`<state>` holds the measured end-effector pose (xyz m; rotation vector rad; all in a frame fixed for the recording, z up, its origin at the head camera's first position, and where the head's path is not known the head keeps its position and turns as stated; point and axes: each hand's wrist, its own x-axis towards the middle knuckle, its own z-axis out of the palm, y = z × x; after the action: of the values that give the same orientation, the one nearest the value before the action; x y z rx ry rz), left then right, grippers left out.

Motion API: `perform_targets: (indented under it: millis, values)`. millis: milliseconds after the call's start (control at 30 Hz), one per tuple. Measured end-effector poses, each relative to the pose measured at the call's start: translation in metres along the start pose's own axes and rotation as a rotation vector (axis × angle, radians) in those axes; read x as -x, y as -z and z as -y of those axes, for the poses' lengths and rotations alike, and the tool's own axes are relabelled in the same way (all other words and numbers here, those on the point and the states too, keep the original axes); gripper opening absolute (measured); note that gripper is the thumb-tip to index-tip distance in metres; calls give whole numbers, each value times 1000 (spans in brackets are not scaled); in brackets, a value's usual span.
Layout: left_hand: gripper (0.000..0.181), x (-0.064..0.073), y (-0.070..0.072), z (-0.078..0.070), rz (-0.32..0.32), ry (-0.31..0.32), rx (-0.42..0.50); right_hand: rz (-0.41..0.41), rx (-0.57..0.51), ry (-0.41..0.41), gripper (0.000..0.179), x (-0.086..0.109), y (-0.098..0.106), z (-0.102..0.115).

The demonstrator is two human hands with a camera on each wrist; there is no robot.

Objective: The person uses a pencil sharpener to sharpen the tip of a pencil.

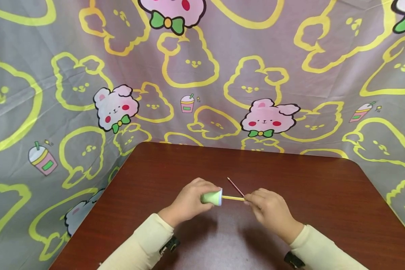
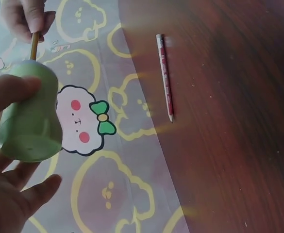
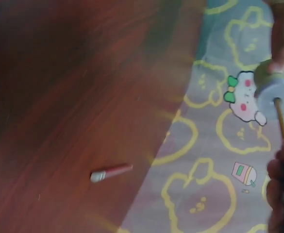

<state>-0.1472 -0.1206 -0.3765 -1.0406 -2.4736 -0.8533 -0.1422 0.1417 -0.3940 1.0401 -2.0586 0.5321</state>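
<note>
My left hand grips a light green pencil sharpener by its sides, above the table. The sharpener has a waisted body and a pale bluish end with a hole in it. A yellow pencil enters that hole; its inserted tip is hidden. Fingers and thumb of my right hand pinch the pencil's other end. On the table beyond my hands lies a red and white pencil, sharpened, its point showing in the left wrist view.
The dark brown wooden table has rounded far corners. Grey cloth with yellow outlines and pink-cheeked bunny heads hangs behind and beside it. Both wrists carry dark strapped devices below the cream sleeves.
</note>
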Motion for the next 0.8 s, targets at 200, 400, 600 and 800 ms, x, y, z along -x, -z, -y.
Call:
perform_targets:
  millis: [200, 400, 600, 800]
  values:
    - [44, 0, -4, -1, -76, -186, -175, 424, -562, -605, 8, -6, 13, 0]
    - [43, -1, -7, -2, -70, -218, -242, 589, -769, -853, 16, -9, 17, -6]
    - [43, 0, -3, -1, -21, -86, -162, 452, -383, -578, 33, -6, 15, -2]
    - [42, 0, 3, 0, 14, 34, -29, 122, 31, -92, 36, 1, 10, -4]
